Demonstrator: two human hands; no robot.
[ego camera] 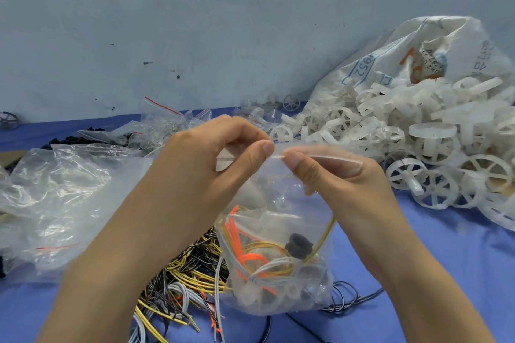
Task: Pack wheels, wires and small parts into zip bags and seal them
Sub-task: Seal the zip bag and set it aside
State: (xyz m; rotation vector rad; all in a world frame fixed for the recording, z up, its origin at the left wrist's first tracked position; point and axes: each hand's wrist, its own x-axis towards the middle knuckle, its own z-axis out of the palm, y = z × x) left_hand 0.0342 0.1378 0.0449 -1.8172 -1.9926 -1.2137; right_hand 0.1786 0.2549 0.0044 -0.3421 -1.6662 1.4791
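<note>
While the left hand (211,153) pinches the zip bag (278,259) top, the right hand (334,178) pinches it too, above the bench (418,259).

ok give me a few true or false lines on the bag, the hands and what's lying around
1. Both hands pinch the top edge of the zip bag. True: the left hand and the right hand grip it.
2. The bag is empty. False: it holds orange, yellow and white wires and a black part.
3. The pile of white wheels lies to the right. True.
4. The loose wires sit on a red cloth. False: the cloth is blue.
</note>
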